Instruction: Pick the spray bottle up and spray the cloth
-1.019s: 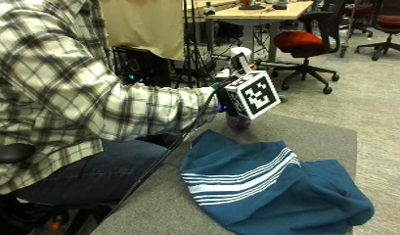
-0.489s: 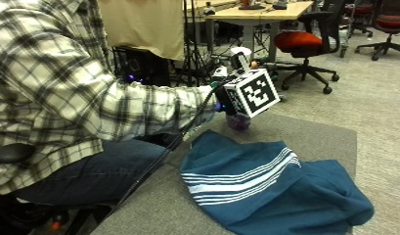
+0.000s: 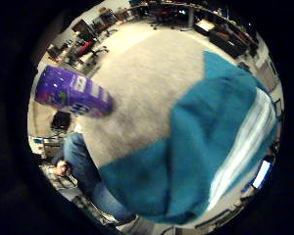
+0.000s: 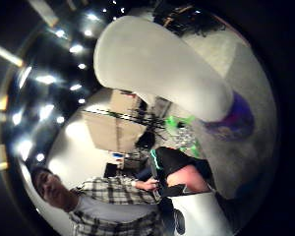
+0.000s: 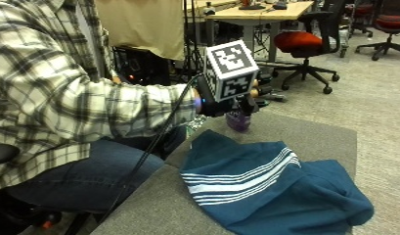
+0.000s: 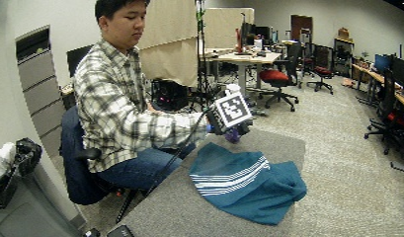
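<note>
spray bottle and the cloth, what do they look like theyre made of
The purple spray bottle with its white printed label looks like smooth plastic, going by the sheen on its side, though coated material can't be excluded. The teal cloth with white stripes looks like soft matte woven or knitted fabric: it lies in rumpled folds on the grey table.

The cloth (image 5: 277, 188) is soft, matt teal fabric with woven white stripes, lying in folds. The spray bottle (image 3: 72, 93) looks like smooth plastic, its purple body carrying a glossy printed label. The table (image 5: 317, 137) has a rough, matt grey carpet-like covering.
</note>
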A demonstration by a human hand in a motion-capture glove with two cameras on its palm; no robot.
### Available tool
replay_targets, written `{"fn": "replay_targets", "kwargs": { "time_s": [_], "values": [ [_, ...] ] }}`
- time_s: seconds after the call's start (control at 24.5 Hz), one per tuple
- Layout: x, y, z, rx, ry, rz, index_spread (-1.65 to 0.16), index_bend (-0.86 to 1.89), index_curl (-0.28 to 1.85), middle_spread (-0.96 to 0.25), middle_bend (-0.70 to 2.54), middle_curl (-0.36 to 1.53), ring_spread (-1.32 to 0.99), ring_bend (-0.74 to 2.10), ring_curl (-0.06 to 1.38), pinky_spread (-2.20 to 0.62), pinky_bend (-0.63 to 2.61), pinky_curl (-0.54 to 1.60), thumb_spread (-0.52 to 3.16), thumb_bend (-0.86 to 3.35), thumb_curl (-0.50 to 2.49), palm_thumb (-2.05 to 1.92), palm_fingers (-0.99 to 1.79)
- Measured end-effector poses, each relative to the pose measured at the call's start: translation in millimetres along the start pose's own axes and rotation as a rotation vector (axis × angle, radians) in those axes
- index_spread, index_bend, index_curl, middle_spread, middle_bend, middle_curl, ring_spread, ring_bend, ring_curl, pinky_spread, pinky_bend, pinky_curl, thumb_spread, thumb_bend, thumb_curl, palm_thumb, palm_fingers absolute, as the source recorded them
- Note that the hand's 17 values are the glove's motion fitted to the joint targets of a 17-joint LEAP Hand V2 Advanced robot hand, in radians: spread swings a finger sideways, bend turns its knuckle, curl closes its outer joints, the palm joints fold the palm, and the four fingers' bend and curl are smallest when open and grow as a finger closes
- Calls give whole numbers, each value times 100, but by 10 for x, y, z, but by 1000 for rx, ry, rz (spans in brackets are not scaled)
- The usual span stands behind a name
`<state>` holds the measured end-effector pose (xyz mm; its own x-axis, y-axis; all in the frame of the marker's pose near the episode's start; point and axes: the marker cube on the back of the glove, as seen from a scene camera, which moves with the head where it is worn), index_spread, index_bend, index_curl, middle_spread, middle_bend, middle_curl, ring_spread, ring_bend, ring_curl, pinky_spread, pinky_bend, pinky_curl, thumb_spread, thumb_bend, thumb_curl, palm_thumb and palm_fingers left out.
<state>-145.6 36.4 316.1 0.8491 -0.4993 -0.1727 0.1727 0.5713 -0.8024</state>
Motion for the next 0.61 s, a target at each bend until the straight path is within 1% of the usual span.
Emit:
{"fn": "replay_targets", "kwargs": {
  "time_s": [0.16, 0.29, 0.45, 0.61],
  "values": [
    [127, 483, -368, -102, 318, 208, -41, 19, 27, -14, 17, 34, 4, 25, 33, 19, 42, 33, 92, -7, 45, 45, -2],
    [171, 1023, -693, -130, 422, 329, -41, 19, 27, -14, 14, 32, 6, 24, 33, 19, 44, 33, 94, -7, 43, 39, -5],
    [115, 1932, -962, -72, 493, 418, -41, 18, 28, -13, 14, 30, 8, 22, 32, 19, 46, 32, 96, -5, 42, 36, -6],
    [-106, 2941, -965, 71, 519, 552, -41, 18, 28, -12, 15, 29, 10, 21, 31, 19, 46, 32, 99, -3, 41, 36, -5]
  ]
}}
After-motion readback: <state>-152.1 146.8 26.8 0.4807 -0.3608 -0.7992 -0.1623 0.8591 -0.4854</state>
